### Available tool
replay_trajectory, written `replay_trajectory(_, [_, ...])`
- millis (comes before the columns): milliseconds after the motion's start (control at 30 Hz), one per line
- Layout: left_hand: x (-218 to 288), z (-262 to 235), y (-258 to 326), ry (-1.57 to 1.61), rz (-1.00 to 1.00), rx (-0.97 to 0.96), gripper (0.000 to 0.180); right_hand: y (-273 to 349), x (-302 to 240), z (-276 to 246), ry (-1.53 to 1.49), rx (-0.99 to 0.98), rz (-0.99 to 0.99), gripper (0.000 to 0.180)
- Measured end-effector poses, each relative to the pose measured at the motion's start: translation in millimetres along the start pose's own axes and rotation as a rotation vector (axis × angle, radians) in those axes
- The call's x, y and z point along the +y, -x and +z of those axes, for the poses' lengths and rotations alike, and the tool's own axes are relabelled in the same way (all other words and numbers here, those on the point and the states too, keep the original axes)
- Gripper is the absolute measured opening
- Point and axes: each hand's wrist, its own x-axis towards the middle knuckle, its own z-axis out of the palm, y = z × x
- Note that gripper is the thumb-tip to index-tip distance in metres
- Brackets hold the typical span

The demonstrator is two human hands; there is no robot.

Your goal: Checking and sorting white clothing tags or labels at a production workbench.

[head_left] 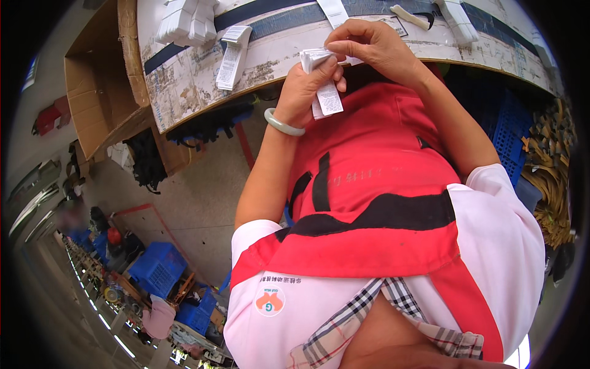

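A stack of folded white printed labels is gripped in my left hand, which wears a pale bangle on its wrist. The stack hangs down past the thumb, in front of the red apron. My right hand meets it from the right, thumb and forefinger pinched at the top edge of a label. Those fingertips cover the exact grip. A similar strip of labels lies on the worn table to the left of my hands. Another white strip lies beyond them.
Bundles of white labels stand on the table at far left and far right. A pale-handled tool lies between. An open cardboard box is at left; a blue crate and brown strips are at right.
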Motion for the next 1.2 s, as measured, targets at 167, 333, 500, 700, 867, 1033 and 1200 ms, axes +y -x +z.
replay_trajectory(167, [2, 9, -2, -0.064, 0.011, 0.089, 0.027, -36, 19, -28, 0.787, 0.317, -0.397, 0.013])
replay_trajectory(333, [1, 11, -4, -0.224, 0.109, 0.211, 0.017, -36, 34, -29, 0.673, 0.321, -0.442, 0.009])
replay_trajectory(500, [7, 3, -4, -0.595, 0.397, 0.379, 0.015, -20, 14, -12, 0.45, 0.272, -0.242, 0.009])
replay_trajectory(700, [8, 7, -10, -0.626, 0.392, 0.348, 0.023, -35, 22, -26, 0.562, 0.332, -0.255, 0.009])
replay_trajectory(867, [4, 4, -13, -0.6, 0.35, 0.322, 0.024, -42, 53, -31, 0.493, 0.363, -0.497, 0.008])
replay_trajectory(1033, [5, 3, -17, -0.579, 0.642, 0.391, 0.023, -15, 3, -11, 0.401, 0.237, -0.12, 0.008])
replay_trajectory(1200, [14, 8, -9, -0.778, 0.634, 0.285, 0.022, -2, -12, -13, -0.053, 0.128, -0.388, 0.008])
